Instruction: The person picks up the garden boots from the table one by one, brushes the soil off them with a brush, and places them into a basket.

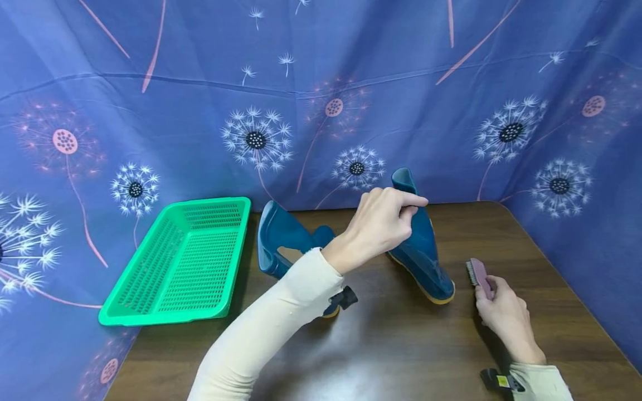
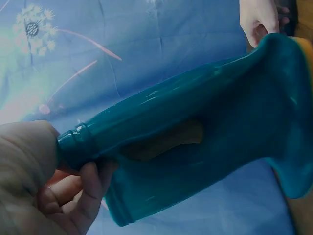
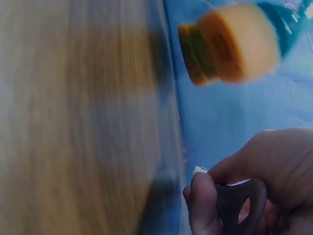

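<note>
My left hand (image 1: 383, 220) grips the top of a blue-green rubber boot (image 1: 423, 259) by its shaft rim. The boot hangs tilted above the table, toe towards the right hand; its yellowish sole (image 3: 244, 44) shows from below in the right wrist view. In the left wrist view, thumb and fingers of that hand (image 2: 73, 186) pinch the shaft. To the right, my right hand (image 1: 506, 314) holds a pink scrub brush (image 1: 480, 275) by its handle, its pale bristles facing left, apart from the boot. A second boot (image 1: 283, 234) is on the table, partly hidden by the left forearm.
An open green plastic basket (image 1: 170, 317) with perforated walls stands at the table's left. The brown wooden table (image 1: 371, 345) meets a blue dandelion-print cloth (image 1: 311, 55) hanging behind and at the sides.
</note>
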{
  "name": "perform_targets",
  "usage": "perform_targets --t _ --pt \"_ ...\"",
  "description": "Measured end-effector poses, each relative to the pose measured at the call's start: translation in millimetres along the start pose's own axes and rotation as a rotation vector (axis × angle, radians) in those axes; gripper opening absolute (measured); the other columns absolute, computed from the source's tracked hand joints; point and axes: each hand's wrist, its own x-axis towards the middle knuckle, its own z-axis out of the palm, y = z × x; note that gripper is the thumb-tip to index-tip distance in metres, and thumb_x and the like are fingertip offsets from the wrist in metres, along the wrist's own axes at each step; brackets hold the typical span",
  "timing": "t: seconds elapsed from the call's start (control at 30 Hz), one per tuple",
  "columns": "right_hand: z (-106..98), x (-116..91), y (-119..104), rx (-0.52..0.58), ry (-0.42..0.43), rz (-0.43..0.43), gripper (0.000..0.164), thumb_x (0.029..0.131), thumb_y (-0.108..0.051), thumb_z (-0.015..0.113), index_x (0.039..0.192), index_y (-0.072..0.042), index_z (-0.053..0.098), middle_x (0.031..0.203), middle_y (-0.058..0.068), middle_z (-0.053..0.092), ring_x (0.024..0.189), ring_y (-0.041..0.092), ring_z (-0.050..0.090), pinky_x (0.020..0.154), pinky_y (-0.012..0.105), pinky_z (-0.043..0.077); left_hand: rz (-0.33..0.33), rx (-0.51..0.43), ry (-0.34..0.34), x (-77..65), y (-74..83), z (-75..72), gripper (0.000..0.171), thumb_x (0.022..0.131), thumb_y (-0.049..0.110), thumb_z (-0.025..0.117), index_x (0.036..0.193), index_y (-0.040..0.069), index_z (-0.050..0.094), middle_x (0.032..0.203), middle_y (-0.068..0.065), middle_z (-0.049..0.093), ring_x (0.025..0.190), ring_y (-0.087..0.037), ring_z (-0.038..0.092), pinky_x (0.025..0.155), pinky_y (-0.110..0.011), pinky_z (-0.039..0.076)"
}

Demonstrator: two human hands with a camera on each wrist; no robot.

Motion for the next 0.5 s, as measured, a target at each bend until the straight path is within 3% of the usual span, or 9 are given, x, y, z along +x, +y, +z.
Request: perform_targets --t 0.2,0.33,0.5 --pt "-3 1 0 0.006 0.051 -0.004 0.056 0.109 -0.031 0.048 0.147 0.01 0.048 0.097 0.02 0.075 0.066 0.021 0.068 0.062 0.037 0.045 -0.095 -0.144 0.122 -32.1 -33.0 20.3 0.031 0.109 0.012 0.057 0.132 0.014 0.077 0.048 0.002 0.041 0.037 -0.014 0.029 0.039 -0.02 0.016" --pt "-5 -1 -3 0.041 0.096 -0.032 0.055 0.109 -0.031 0.047 0.148 0.008 0.05 0.092 0.015 0.076 0.059 0.011 0.064 0.061 0.034 0.046 -0.164 -0.167 0.18 -54.7 -53.1 32.0 0.029 0.108 0.013 0.06 0.13 0.013 0.078 0.049 0.002 0.045 0.038 -0.014 0.035 0.038 -0.02 0.02" --pt "-3 -7 -13 0.108 0.148 -0.078 0.052 0.11 -0.03 0.048 0.149 0.003 0.053 0.1 0.019 0.077 0.057 0.0 0.061 0.056 0.023 0.044 -0.257 -0.149 0.238 -77.5 -67.7 33.0 0.028 0.106 0.012 0.062 0.129 0.011 0.079 0.05 0.004 0.045 0.039 -0.012 0.038 0.038 -0.021 0.022"
